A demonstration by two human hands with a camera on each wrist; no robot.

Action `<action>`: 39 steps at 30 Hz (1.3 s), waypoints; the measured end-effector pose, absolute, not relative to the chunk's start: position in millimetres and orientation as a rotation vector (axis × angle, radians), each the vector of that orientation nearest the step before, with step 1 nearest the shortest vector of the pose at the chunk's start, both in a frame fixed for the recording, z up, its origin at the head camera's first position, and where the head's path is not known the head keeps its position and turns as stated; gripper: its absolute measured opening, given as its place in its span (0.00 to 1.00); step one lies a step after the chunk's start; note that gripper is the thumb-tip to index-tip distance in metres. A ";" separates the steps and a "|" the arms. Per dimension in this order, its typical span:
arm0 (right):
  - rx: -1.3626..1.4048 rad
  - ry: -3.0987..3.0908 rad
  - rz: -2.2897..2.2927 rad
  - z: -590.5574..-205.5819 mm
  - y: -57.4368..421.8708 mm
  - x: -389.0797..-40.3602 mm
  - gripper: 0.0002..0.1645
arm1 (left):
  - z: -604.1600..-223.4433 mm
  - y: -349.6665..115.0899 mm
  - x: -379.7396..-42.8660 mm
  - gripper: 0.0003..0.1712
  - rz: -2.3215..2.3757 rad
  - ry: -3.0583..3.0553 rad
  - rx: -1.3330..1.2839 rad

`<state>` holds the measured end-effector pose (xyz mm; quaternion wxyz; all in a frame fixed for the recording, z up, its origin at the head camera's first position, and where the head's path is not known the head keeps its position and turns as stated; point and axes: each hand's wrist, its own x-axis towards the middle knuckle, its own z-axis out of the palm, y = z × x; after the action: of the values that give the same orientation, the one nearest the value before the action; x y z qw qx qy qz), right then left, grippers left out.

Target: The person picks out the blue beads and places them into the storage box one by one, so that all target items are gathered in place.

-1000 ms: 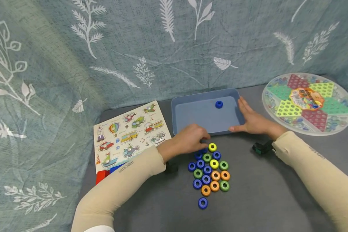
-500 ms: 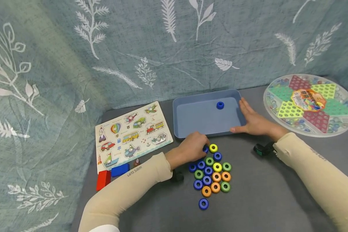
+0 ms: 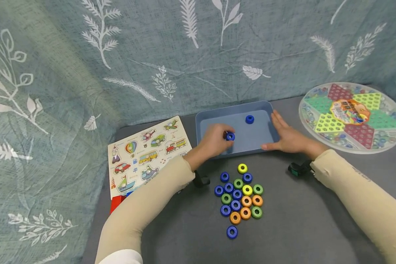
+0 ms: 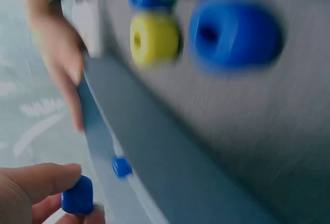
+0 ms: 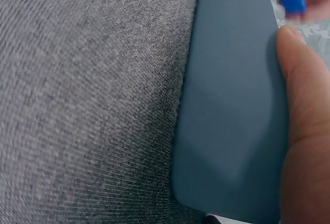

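My left hand (image 3: pixel 216 139) pinches a blue ring-shaped bead (image 4: pixel 77 197) between thumb and fingers, above the blue-grey tray (image 3: pixel 214 126). In the left wrist view that bead hangs just past the tray's near wall. A second blue bead (image 3: pixel 249 122) lies inside the tray toward the back right. At the tray's right end rests my right hand (image 3: pixel 288 138), fingers stretched along the side and thumb on the near rim. The right wrist view has its thumb (image 5: pixel 304 90) lying against the rim. On the table before the tray lie several loose blue, green, yellow and orange beads (image 3: pixel 242 203).
A wooden picture puzzle board (image 3: pixel 158 161) lies left of the tray, with a red block (image 3: pixel 116 202) at its near corner, partly behind the left sleeve. To the right is a round marble board game (image 3: pixel 323 106). A patterned cloth (image 3: pixel 211 73) hangs behind.
My left hand has picked a blue bead off the top of the group and carried it up and over the tray. The right hand has stayed at the tray's right end.
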<state>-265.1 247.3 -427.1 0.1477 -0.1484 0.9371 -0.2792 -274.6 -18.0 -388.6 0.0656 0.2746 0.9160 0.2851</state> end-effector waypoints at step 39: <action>-0.415 2.707 -0.799 -431.5 251.6 -268.2 0.71 | -403.5 8.2 -351.1 0.21 0.974 2.785 0.493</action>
<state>-268.2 251.6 -431.5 0.1438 -0.1439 0.9391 -0.2771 -351.1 8.2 -403.5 0.0752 0.1643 0.9284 0.3248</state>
